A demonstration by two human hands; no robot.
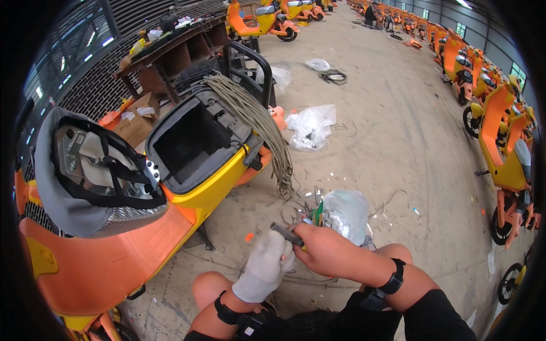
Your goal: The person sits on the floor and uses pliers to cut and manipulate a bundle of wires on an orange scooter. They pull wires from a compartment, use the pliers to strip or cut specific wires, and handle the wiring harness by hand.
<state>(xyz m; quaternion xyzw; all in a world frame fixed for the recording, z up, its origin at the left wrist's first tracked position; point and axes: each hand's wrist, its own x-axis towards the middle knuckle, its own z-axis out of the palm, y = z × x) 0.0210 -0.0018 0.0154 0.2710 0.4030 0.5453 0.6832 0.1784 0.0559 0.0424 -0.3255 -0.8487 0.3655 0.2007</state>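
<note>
My right hand (324, 247) is bare and closed around a dark grey, blocky metal tool (286, 233), whose blunt end sticks out to the left; its exact kind does not show. Just beside it, my left hand (264, 264) wears a pale grey glove and is curled closed, knuckles up. Whatever its fingers hold is hidden. Both hands are close together over my knees. Beyond the right hand stands a clear plastic bag (344, 213) with something green and shiny at its side.
To the left stands a yellow and orange scooter (114, 261), its grey seat (74, 187) tipped up and storage box (193, 136) exposed. A rope coil (250, 116) hangs over the rear. Scooters (500, 142) line the right; plastic wrap (311, 126) and scraps litter the floor.
</note>
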